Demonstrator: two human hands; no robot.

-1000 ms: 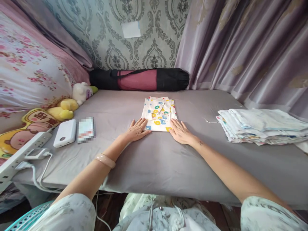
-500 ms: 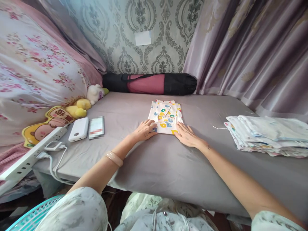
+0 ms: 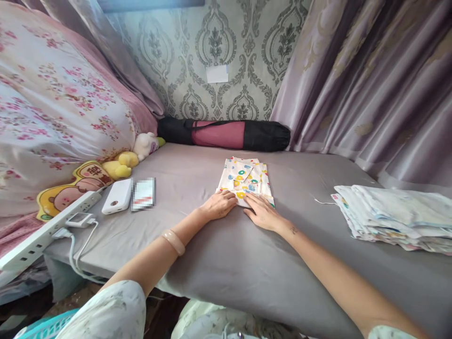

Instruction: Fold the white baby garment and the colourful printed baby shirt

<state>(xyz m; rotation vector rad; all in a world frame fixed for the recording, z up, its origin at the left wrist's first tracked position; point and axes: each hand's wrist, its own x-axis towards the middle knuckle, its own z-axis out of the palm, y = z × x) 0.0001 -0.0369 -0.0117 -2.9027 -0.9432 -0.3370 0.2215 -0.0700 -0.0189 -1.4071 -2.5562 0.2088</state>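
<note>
A folded white child's shirt (image 3: 254, 181) with a bright multicoloured print lies in the middle of the grey sheet, its sleeves folded in over the body. Along its near edge a strip is turned up. My left hand (image 3: 221, 205) is at the near left corner, with bent fingers pressed together on the fabric; the thumb is mostly hidden. Beside it, my right hand (image 3: 263, 211) lies over the near edge, fingers stretched out and resting on the turned-up strip.
On the right sits a stack of folded cloths (image 3: 391, 214). A long black and maroon bag (image 3: 219, 133) lies along the wall. At left are a white power bank (image 3: 117, 197), a blurred packet (image 3: 143, 194), a power strip (image 3: 49, 230) with cables, and plush toys (image 3: 122, 165).
The shirt's near edge has been turned up into a strip. My right hand has moved inward, closer to the left one. The view has tilted upward slightly.
</note>
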